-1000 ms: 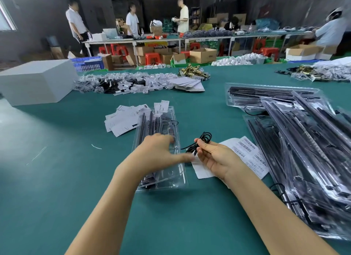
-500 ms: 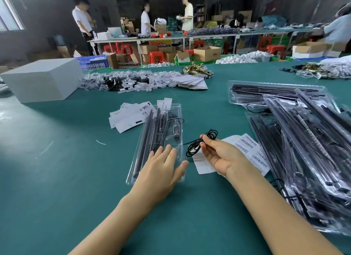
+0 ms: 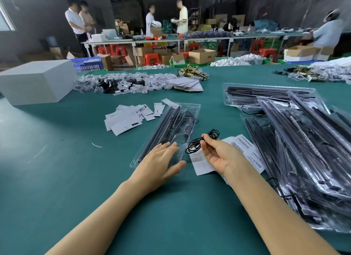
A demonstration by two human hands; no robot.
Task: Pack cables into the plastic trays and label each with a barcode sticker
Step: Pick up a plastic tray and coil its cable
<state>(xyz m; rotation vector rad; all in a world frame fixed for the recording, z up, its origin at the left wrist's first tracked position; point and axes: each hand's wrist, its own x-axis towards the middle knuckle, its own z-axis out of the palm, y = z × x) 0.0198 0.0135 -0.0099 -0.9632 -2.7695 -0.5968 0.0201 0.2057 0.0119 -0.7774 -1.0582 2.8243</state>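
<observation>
On green table (image 3: 57,178), flat left hand (image 3: 159,165) presses tray (image 3: 171,125); right hand (image 3: 222,156) pinches cable (image 3: 201,142).

Two hands are seen, the left hand (image 3: 158,162) and the right hand (image 3: 221,156). One coiled black cable (image 3: 202,142) is counted at the right hand. One clear plastic tray (image 3: 171,129) lies alone in the middle; the trays in the pile (image 3: 296,140) at the right overlap and cannot be counted exactly. One white box (image 3: 36,82) is seen. One sheet of barcode stickers (image 3: 245,150) is visible. Seven people are counted in the background.
</observation>
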